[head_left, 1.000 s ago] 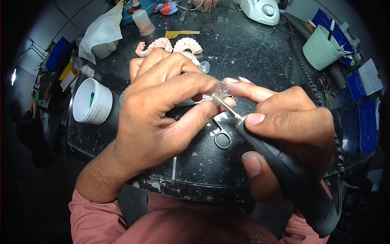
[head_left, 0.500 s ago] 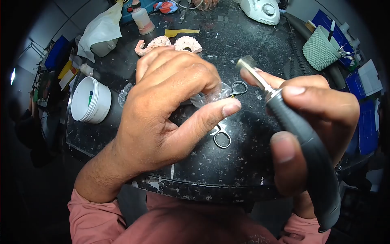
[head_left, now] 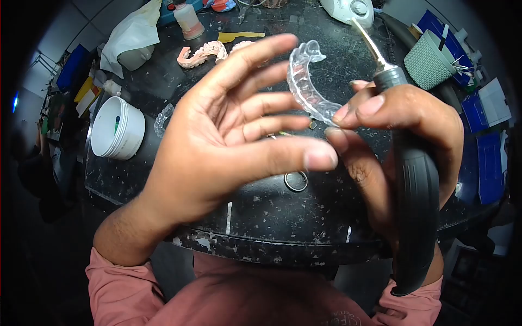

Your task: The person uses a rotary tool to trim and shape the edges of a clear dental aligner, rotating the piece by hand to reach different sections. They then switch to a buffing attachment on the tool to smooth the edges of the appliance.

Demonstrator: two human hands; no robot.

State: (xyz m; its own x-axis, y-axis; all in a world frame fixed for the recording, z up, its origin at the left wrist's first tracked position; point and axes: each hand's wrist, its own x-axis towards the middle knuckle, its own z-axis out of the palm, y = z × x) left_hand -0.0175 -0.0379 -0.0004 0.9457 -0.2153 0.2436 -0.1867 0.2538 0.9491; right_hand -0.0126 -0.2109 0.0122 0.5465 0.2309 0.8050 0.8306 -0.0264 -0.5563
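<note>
A clear dental aligner (head_left: 302, 87) is pinched by one end between the thumb and fingertips of my right hand (head_left: 429, 117). That same hand also grips a black rotary handpiece (head_left: 416, 185), its metal tip pointing up and away. My left hand (head_left: 201, 146) is open, fingers spread beside the aligner's outer curve and thumb stretched toward the right fingertips. Below the left thumb lies a scissors handle ring (head_left: 296, 181); the rest of the scissors is mostly hidden by the hand. A second clear aligner (head_left: 162, 120) rests on the bench left of my wrist.
Pink-beige dental models (head_left: 202, 54) sit behind my left hand, near a yellow strip (head_left: 240, 36) and a bottle (head_left: 188, 23). A white tub (head_left: 126, 130) stands at left. Toward the back right are a white control unit (head_left: 356, 11) and a pale green basket (head_left: 429, 62).
The aligner has passed from my left hand to my right fingertips. My left fingers have opened and spread, and the handpiece has turned more upright, its tip farther away.
</note>
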